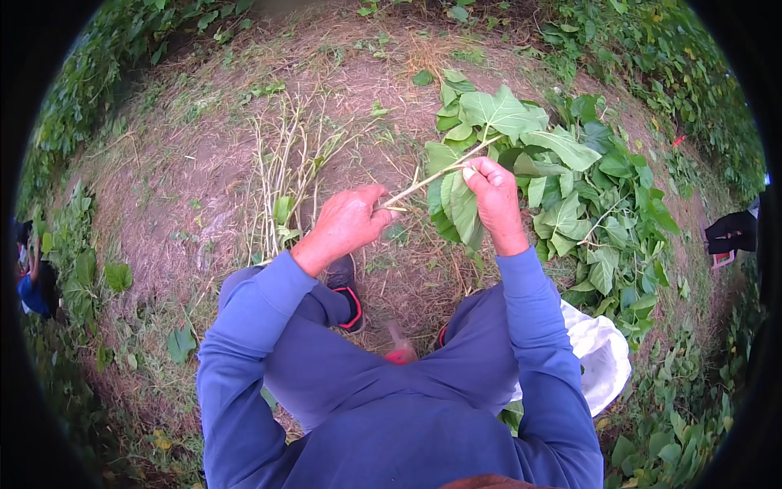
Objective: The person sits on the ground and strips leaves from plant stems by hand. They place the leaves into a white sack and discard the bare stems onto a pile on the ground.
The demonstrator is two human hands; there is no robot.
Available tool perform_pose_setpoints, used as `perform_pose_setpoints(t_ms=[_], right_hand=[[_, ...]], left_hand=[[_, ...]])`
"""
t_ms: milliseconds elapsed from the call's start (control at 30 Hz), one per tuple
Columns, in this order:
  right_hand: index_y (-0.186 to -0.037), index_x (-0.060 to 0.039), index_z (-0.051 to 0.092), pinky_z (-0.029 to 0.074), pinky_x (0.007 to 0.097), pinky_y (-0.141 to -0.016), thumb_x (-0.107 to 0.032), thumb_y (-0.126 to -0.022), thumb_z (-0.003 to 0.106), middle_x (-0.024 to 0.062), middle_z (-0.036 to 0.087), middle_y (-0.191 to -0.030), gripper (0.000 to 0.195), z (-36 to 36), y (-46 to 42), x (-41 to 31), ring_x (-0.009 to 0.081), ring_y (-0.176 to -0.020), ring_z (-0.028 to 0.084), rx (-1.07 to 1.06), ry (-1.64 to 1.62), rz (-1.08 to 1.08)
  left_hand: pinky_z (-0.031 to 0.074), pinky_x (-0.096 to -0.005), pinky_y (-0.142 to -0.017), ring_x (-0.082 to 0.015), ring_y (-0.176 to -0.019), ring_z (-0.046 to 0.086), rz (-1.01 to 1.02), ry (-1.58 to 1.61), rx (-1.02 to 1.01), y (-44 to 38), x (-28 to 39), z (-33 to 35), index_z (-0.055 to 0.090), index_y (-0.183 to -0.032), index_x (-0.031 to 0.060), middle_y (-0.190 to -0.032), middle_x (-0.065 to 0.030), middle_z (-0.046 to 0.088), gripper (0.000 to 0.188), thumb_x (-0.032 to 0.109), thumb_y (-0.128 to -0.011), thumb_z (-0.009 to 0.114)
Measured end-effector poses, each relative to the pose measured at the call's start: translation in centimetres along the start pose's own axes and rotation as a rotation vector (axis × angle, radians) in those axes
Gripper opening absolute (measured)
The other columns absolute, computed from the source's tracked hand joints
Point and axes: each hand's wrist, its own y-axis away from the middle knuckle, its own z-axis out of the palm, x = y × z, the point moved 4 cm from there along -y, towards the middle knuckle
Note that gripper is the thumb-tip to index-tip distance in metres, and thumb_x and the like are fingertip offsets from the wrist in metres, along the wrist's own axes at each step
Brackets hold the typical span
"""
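A leafy cut branch slants up to the right between my hands, over the ground before my knees. My left hand grips its bare lower end. Farther up, my right hand pinches at the branch where leaf stalks join it; the fingers partly hide the contact. Broad green leaves hang beneath the right hand, and a large lobed leaf spreads at the branch's tip. Beyond my left hand lies a bundle of mostly stripped stems. A big heap of green leaves lies to the right.
A white sack stands by my right leg, near the heap. Between my legs is a blurred red and clear object. Leafy plants border the dry-grass ground. People appear at the left edge; a dark shape is at the right.
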Motion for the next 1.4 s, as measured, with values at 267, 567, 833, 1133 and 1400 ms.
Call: perform_pose_setpoints(t_ms=[267,567,833,1133,1400], right_hand=[[-0.090,0.0009,0.064,0.047,0.0321,-0.063,-0.005,-0.085,0.061,0.0108,0.062,-0.078,0.009,2.8,1.5,-2.1,0.0197,-0.067,0.058,-0.138,0.320,-0.217],[-0.087,-0.0011,0.061,0.049,0.0420,-0.065,-0.008,-0.085,0.060,0.0166,0.062,-0.081,0.007,5.8,3.0,-1.9,0.0363,-0.074,0.063,-0.245,0.464,-0.313],[-0.088,-0.0003,0.065,0.048,0.0339,-0.062,-0.007,-0.086,0.058,0.0107,0.064,-0.075,0.010,5.6,2.4,0.8,0.0193,-0.066,0.061,-0.116,0.243,-0.062],[-0.091,0.0008,0.066,0.045,0.0228,-0.063,-0.004,-0.089,0.058,-0.0015,0.064,-0.082,0.010,5.4,2.3,2.0,0.0052,-0.069,0.054,-0.146,-0.304,0.232],[-0.094,0.0014,0.066,0.047,0.0222,-0.067,-0.003,-0.090,0.057,-0.0009,0.064,-0.083,0.011,5.4,2.5,1.5,0.0059,-0.072,0.057,-0.226,-0.436,0.303]], left_hand=[[0.045,-0.0398,-0.099,-0.0329,-0.120,0.056,-0.002,0.228,-0.137,-0.2,0.2,1.2,0.050,-0.134,-0.0026,-0.135,-0.0219,0.052,0.064,0.028,-0.083,0.072],[0.048,-0.0431,-0.073,-0.0360,-0.083,0.062,0.069,0.230,-0.075,-0.9,-0.1,2.6,0.064,-0.095,-0.0014,-0.085,-0.0200,0.060,0.019,0.017,-0.091,0.060],[0.047,-0.0480,-0.066,-0.0416,-0.076,0.060,0.118,0.111,0.142,-0.7,0.8,3.3,0.062,-0.087,0.0010,-0.080,-0.0198,0.059,0.017,0.016,-0.092,0.059],[0.051,-0.0486,-0.069,-0.0386,-0.079,0.061,0.157,-0.017,0.176,-0.6,1.9,2.7,0.057,-0.085,0.0021,-0.082,-0.0183,0.059,0.021,0.020,-0.094,0.055],[0.049,-0.0499,-0.067,-0.0407,-0.078,0.060,0.111,-0.075,0.185,-0.9,1.6,2.6,0.058,-0.090,0.0035,-0.081,-0.0186,0.058,0.015,0.018,-0.093,0.058]])
